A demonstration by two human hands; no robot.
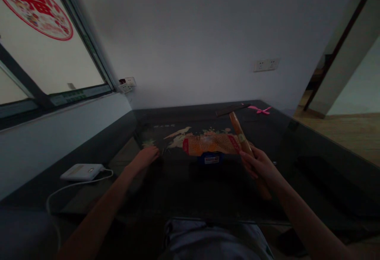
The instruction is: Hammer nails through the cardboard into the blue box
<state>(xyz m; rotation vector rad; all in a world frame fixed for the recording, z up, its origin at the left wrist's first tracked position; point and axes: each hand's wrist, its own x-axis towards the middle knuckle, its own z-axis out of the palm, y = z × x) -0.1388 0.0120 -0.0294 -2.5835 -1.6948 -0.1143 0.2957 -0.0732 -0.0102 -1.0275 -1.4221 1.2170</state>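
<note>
My right hand is closed around the wooden handle of a hammer. The hammer is held tilted, with its dark head up and away from me. Left of it, an orange-tan patterned piece with red ends rests over a blue box-like object with a white label. My left hand is low at the table, left of that piece, with its fingers curled together. The dim light hides whether anything is between them. Small thin dark bits lie just right of its fingertips.
The dark glossy table has a printed bird and flowers. A white power bank with a cable lies at the left. A pink ribbon is at the far right corner, and a dark flat object lies at the right. A wall stands behind.
</note>
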